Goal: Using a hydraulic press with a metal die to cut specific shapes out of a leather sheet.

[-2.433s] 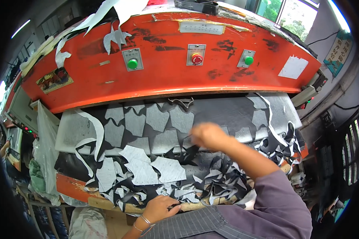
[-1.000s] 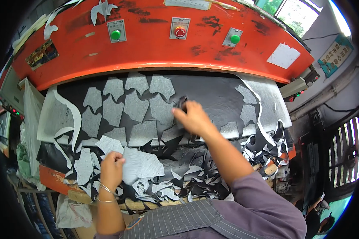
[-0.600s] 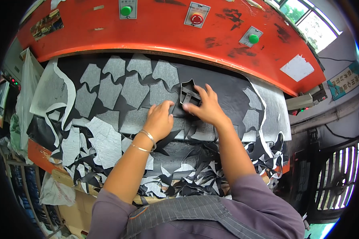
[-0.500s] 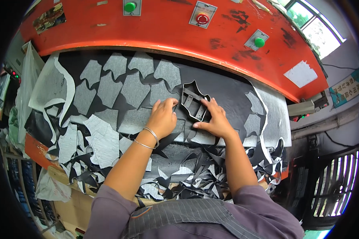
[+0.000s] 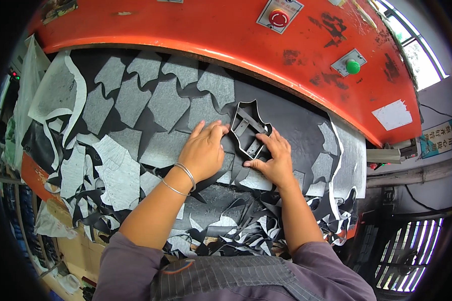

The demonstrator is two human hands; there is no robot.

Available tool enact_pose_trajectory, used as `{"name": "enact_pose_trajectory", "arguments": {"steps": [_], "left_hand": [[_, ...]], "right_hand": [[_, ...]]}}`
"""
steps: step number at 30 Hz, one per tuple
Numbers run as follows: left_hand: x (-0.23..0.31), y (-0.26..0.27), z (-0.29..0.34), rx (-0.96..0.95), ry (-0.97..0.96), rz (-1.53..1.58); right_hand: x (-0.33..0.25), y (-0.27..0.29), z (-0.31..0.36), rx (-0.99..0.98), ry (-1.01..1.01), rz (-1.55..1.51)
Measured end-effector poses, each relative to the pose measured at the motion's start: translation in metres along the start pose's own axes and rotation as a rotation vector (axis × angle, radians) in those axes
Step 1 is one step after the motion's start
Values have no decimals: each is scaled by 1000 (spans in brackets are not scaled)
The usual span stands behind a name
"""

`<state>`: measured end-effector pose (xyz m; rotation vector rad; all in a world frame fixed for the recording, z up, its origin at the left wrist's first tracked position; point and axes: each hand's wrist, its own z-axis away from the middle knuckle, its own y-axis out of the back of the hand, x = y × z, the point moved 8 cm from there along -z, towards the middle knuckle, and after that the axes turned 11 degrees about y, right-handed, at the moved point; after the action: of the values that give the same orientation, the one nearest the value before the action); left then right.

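Observation:
A metal cutting die (image 5: pixel 249 131) with a wavy outline and inner cross bars stands on a black sheet of material (image 5: pixel 291 108). My right hand (image 5: pixel 273 159) grips the die's right and near edges, thumb at the near end and fingers along the right side. My left hand (image 5: pixel 204 150) lies just left of the die, fingers partly bent and a little apart, their tips close to its left edge; contact is unclear. A metal bangle (image 5: pixel 186 174) circles my left wrist. Left of the die, rows of shaped openings in the sheet show the grey cutting surface (image 5: pixel 168 105).
An orange machine beam (image 5: pixel 211 30) spans the far side, with a red button (image 5: pixel 278 18) and a green button (image 5: pixel 353 66). Black and white scraps (image 5: pixel 241 228) pile along the near edge. Larger pale pieces (image 5: pixel 116 173) lie at the left. A white strip (image 5: pixel 335 165) edges the sheet's right.
The head view has shifted, so the beam and its buttons sit higher and further right. My left fingers have come nearer the die. My right hand stays on the die.

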<state>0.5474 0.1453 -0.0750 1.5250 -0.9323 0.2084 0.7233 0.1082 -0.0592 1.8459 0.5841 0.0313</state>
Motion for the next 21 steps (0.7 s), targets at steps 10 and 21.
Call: {"name": "enact_pose_trajectory", "arguments": {"steps": [10, 21], "left_hand": [[-10, 49, 8, 85, 58, 280], [29, 277, 39, 751, -208, -85]], "right_hand": [[-17, 49, 3, 221, -99, -133], [-37, 251, 6, 1165, -273, 475]]}}
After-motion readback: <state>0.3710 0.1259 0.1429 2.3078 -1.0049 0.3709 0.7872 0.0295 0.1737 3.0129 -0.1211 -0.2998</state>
